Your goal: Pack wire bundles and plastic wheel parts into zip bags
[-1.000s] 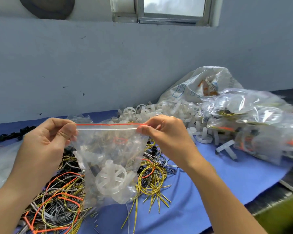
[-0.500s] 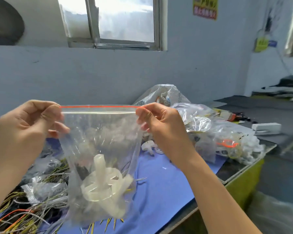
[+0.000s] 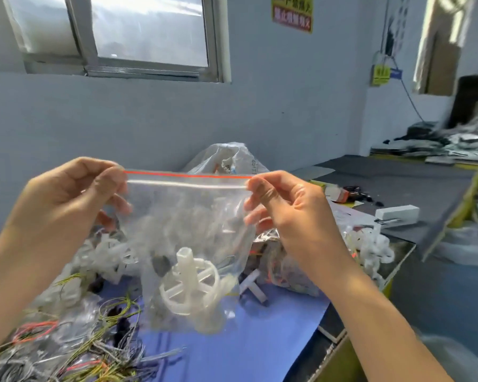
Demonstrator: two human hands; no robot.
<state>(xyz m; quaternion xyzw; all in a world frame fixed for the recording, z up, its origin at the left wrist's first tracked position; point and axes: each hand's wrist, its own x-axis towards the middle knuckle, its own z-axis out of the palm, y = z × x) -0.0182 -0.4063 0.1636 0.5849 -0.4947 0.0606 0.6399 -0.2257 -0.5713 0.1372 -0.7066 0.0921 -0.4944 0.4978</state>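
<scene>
I see a clear zip bag (image 3: 188, 216) held up in the air above the blue mat (image 3: 232, 351). It has a red line along its top edge. Inside the bag, down at the bottom, sits a white plastic wheel (image 3: 189, 285) with spokes and a short tube sticking up from its middle. There is also something dark in the bag next to the wheel, but it is too blurry for me to tell what it is.

My left hand (image 3: 66, 199) pinches the top left corner of the bag between thumb and fingers. My right hand (image 3: 290, 208) pinches the top right corner the same way. The top edge is pulled straight between them.

Under the bag on the mat lies a messy pile of wires (image 3: 75, 346), yellow, orange and grey. More white plastic parts (image 3: 105, 255) lie behind it. Filled bags (image 3: 284, 260) sit to the right, and a big crinkly sack (image 3: 226, 158) stands near the wall. Far right on the dark table is a white box (image 3: 398, 215).
</scene>
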